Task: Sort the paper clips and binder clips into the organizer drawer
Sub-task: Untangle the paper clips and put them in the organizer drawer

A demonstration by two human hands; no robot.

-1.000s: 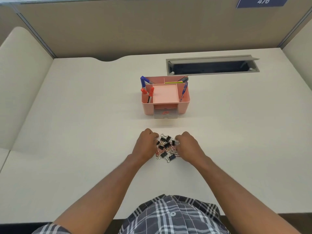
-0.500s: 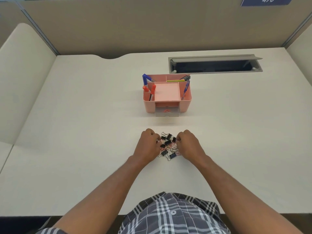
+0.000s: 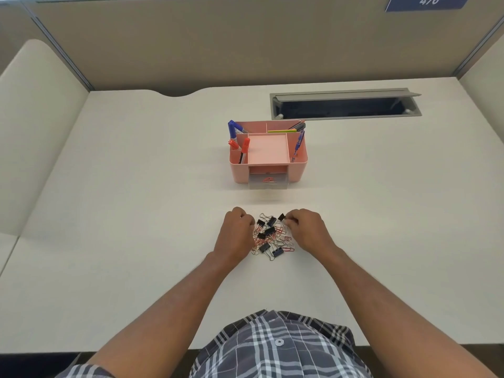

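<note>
right hand (image 3: 306,230) fingertips pinched on black binder clip (image 3: 281,216), at far edge of pile (image 3: 272,238). left hand (image 3: 236,236) curled, fingers down at pile's left edge; cannot tell whether it holds anything. pile of clips between both hands on desk (image 3: 136,214). organizer (image 3: 268,154) beyond hands, its clear drawer (image 3: 268,182) pulled out toward hands, red clip inside.
</note>
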